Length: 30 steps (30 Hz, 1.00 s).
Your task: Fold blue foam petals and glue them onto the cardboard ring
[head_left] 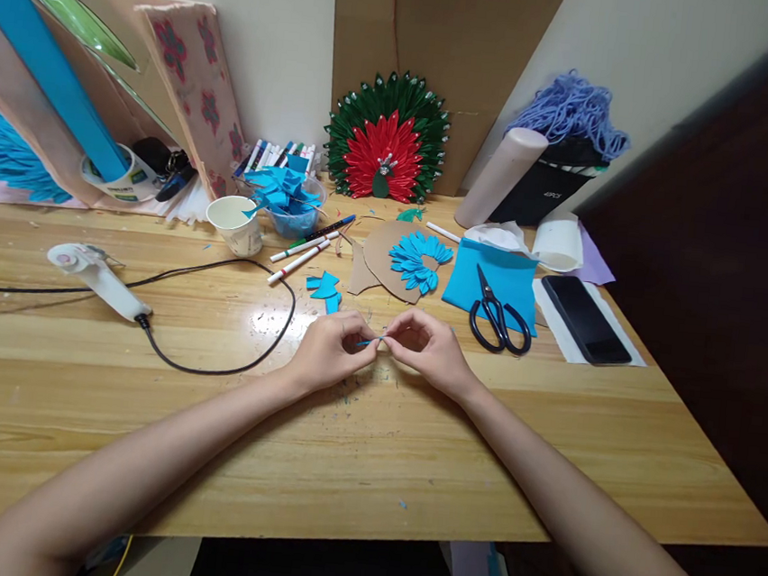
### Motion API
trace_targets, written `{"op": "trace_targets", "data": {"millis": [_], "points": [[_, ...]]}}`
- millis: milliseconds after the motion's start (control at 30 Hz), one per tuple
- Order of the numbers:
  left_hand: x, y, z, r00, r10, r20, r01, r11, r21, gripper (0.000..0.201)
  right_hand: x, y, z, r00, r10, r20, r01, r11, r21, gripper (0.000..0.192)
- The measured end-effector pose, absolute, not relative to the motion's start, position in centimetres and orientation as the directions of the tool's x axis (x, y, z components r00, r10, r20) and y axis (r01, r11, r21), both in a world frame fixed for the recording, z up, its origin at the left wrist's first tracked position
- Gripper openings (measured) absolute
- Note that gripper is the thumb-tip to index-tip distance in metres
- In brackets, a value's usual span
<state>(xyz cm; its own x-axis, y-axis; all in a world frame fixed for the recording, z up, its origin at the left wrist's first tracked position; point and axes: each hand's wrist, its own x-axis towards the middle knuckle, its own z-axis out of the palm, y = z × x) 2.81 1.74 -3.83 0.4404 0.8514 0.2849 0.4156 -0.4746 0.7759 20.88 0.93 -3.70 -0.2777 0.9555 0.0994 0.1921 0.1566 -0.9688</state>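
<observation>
My left hand point(332, 349) and my right hand point(427, 347) meet over the middle of the wooden table point(141, 410). Together they pinch a small blue paper piece point(371, 342) between their fingertips. Just beyond the hands lie a few folded blue petals point(325, 289). Farther back is a brown cardboard cutout point(379, 253) with a fan of blue petals point(417, 260) stuck on it. Black scissors point(498, 317) rest on a blue sheet point(493, 280) to the right of my right hand.
A white glue gun point(96, 277) with a black cord point(213, 367) lies at the left. A paper cup point(236, 223), a bowl of blue petals point(290, 199), markers point(306, 249), a red-green paper fan point(386, 151) and a black phone point(586, 318) stand around.
</observation>
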Motion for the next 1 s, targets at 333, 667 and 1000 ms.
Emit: {"op": "trace_targets", "data": {"millis": [333, 667, 1000], "points": [[2.78, 1.49, -3.83, 0.446, 0.837, 0.315, 0.444, -0.513, 0.734, 0.010, 20.97, 0.68, -3.47, -0.303, 0.928, 0.217, 0.268, 0.301, -0.915, 0.015], [2.66, 1.91, -3.79, 0.477, 0.833, 0.281, 0.501, -0.520, 0.692, 0.007, 20.88, 0.98, -3.82, -0.247, 0.963, 0.112, 0.151, 0.152, -0.977, 0.032], [2.35, 2.40, -3.64, 0.359, 0.904, 0.232, 0.470, -0.389, 0.793, 0.011, 21.28, 1.32, -3.85, -0.114, 0.968, 0.223, 0.181, 0.241, -0.954, 0.025]]}}
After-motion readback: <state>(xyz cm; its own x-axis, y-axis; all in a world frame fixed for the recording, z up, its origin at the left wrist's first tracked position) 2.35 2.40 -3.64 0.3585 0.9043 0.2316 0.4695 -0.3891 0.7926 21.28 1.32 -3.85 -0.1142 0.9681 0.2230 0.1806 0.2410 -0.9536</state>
